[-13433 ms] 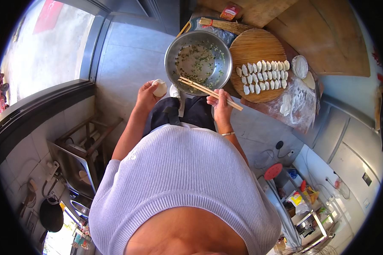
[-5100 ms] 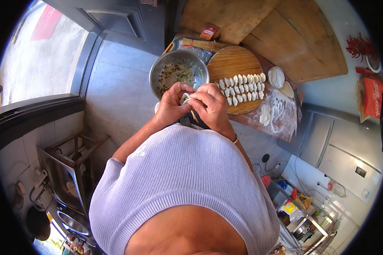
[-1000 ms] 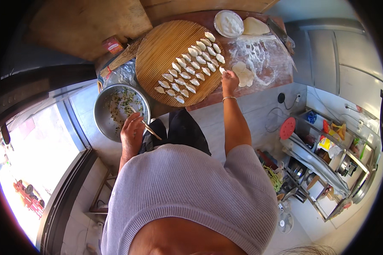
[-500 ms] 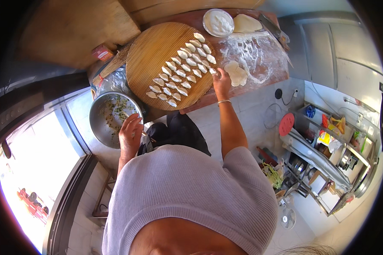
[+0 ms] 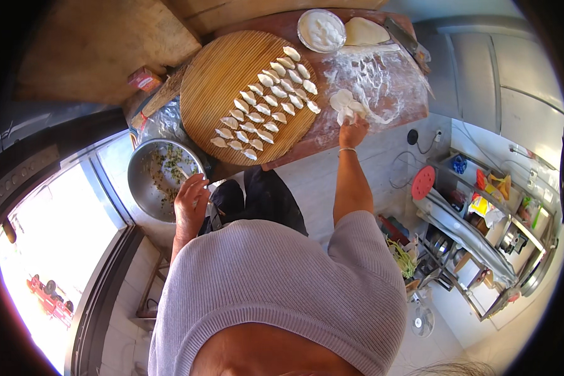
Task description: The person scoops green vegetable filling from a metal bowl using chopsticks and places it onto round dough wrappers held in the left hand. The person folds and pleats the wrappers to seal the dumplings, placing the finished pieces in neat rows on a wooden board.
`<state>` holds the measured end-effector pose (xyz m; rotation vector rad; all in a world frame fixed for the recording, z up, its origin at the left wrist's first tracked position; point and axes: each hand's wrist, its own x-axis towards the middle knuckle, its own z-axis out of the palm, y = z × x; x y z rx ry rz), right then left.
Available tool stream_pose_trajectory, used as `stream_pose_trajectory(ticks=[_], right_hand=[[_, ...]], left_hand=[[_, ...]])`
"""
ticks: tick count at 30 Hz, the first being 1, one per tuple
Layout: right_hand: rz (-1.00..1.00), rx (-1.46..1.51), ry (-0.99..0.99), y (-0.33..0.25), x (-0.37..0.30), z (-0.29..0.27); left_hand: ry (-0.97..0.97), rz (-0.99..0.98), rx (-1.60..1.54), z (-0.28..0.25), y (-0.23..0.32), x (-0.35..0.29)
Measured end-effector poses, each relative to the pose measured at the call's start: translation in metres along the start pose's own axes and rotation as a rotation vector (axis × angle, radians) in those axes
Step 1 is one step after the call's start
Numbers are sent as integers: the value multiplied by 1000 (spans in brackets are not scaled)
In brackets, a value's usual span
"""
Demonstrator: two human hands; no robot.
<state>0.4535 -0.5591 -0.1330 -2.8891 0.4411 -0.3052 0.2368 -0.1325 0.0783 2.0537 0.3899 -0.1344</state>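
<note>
My right hand (image 5: 353,131) reaches over the work board, its fingertips closed at the near edge of a small pile of flat round dough wrappers (image 5: 343,100). Beside it, rows of folded dumplings (image 5: 277,91) lie on a round wooden tray (image 5: 213,81). On the left, my left hand (image 5: 192,199) is at the rim of a steel bowl (image 5: 145,203) that holds a chopped green filling (image 5: 169,164). Its fingers are curled round a thin pale utensil (image 5: 183,173) pointing into the bowl; whether it is a spoon or a stick I cannot tell.
A bowl of white flour (image 5: 321,30), a lump of dough (image 5: 365,31) and a knife (image 5: 402,36) sit at the far side of the floured board (image 5: 382,88). A clear plastic bag (image 5: 164,122) lies between tray and bowl. Shelves with kitchenware (image 5: 482,213) stand at the right.
My right hand has moved right, from the tray's edge to the wrappers, leaving a dumpling on the tray. My left hand has shifted slightly down, staying beside the bowl.
</note>
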Motion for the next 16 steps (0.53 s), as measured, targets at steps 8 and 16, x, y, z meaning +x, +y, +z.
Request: stream_pose_trajectory(ticks=[8, 16], right_hand=[[100, 294, 115, -15, -4, -8], [318, 1327, -530, -133, -92, -95]], left_hand=[[21, -7, 4, 0, -2, 0], [-62, -390, -365, -7, -28, -37]])
